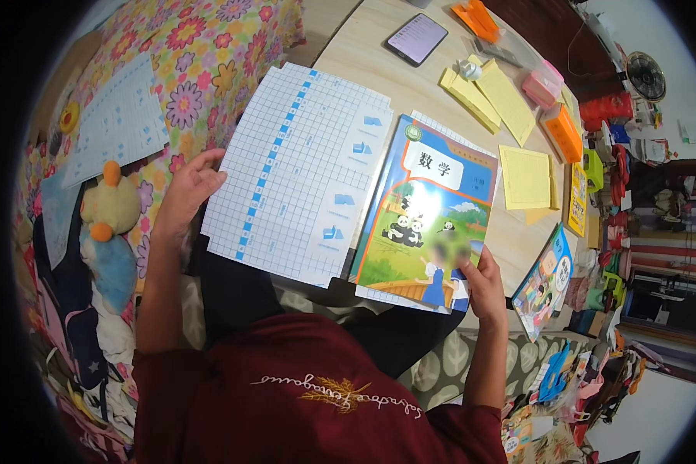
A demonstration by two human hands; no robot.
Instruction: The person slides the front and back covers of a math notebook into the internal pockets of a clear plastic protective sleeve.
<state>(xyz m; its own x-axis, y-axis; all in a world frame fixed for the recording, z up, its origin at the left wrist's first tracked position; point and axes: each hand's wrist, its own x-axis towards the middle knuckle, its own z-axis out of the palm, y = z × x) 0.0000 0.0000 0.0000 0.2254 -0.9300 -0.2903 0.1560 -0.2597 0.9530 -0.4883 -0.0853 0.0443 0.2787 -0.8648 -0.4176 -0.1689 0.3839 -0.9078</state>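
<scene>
A textbook (433, 216) with a colourful cover of pandas and children lies on the right part of an opened-out gridded book cover sheet (286, 178). White paper with blue grid lines, a blue scale strip and small folding drawings makes up its left part. Grid also peeks out past the textbook's top and bottom edges. My left hand (187, 193) is closed at the sheet's left edge, thumb by the rim. At the textbook's lower right corner, my right hand (483, 286) grips it, thumb on the cover and fingers hidden beneath.
On the table (363, 46) lie a phone (416, 39), yellow paper pieces (527, 178), an orange box (561, 133) and a pink case (544, 83). Another book (545, 282) rests near the right edge. Printed sheets (116, 120) and a plush toy (110, 203) are on the flowered cloth at left.
</scene>
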